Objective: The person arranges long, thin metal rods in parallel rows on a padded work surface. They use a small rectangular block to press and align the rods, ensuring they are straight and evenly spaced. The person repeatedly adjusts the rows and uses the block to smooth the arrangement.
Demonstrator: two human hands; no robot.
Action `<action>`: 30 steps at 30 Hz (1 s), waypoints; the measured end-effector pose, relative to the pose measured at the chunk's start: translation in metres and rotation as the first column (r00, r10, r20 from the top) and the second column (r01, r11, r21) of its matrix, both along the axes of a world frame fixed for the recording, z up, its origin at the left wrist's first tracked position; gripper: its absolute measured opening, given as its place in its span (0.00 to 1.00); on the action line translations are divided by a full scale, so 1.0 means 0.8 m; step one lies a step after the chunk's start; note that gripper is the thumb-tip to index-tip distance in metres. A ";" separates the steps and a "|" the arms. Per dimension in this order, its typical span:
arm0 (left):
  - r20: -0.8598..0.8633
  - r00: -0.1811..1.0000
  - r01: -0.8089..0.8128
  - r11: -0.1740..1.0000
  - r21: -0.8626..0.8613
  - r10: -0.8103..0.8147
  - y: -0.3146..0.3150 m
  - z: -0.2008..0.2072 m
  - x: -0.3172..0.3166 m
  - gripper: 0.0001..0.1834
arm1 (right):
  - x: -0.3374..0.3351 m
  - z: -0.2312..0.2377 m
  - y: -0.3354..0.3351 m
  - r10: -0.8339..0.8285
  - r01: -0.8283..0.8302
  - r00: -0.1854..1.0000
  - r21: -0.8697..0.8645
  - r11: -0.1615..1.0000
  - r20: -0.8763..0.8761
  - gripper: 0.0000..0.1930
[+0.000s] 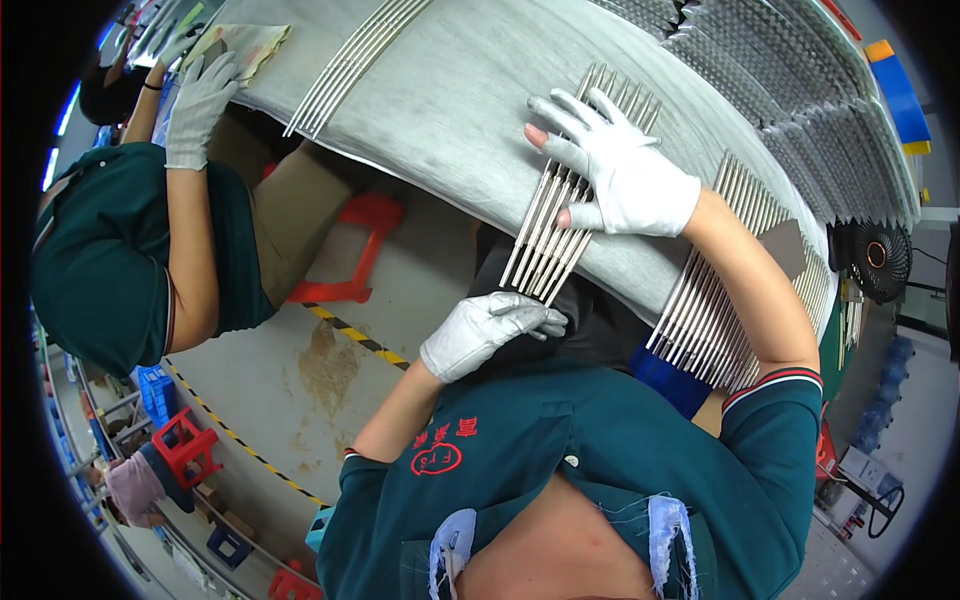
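Observation:
Several slim metal rods (pixel 545 240) lie side by side, their near ends reaching past the table's front edge. Over them spreads my right hand (pixel 625 180) in a white glove, its fingers apart and its palm down; the bare tips of the thumb and one finger show. At the near rod ends is my left hand (pixel 485 335), also gloved, its fingers stretched to the right and lying against or just under the tips. It does not wrap round the rods. A wider row of similar rods (pixel 715 290) lies to the right, partly behind my right forearm.
The grey-covered table (pixel 470 110) holds another rod group (pixel 350 70) at the far left. Stacked ridged metal trays (pixel 770 90) stand at the back right, near a black fan (pixel 873 255). A gloved co-worker (pixel 130 250) sits left, by a red stool (pixel 350 250).

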State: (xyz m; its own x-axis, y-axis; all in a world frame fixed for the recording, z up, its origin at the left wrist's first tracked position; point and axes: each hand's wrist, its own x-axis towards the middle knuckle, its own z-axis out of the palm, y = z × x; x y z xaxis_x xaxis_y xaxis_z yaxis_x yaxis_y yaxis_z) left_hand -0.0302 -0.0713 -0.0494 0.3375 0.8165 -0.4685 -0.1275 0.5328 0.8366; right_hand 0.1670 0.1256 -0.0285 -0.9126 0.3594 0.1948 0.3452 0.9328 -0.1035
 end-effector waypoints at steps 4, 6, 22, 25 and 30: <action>-0.017 1.000 0.014 1.000 -0.009 -0.014 0.001 0.000 0.002 0.17 | 0.012 0.000 -0.009 -0.014 0.015 0.998 -0.016 1.000 0.058 0.48; -0.017 1.000 0.024 1.000 -0.011 -0.024 0.001 0.000 0.002 0.18 | 0.021 0.001 -0.011 -0.012 0.015 0.998 -0.039 0.999 0.064 0.49; -0.087 0.996 -0.035 0.999 0.021 0.036 0.001 -0.010 -0.021 0.20 | -0.014 0.005 -0.004 0.007 -0.005 0.999 -0.068 0.998 0.039 0.44; -0.089 0.995 -0.032 0.999 0.018 0.034 -0.001 -0.015 -0.027 0.20 | -0.012 0.001 -0.004 0.021 -0.018 0.997 -0.037 0.999 0.079 0.44; -0.118 0.992 -0.043 0.999 0.026 0.046 -0.001 -0.016 -0.032 0.20 | 0.000 0.006 -0.010 0.018 -0.005 0.991 -0.100 0.995 0.133 0.44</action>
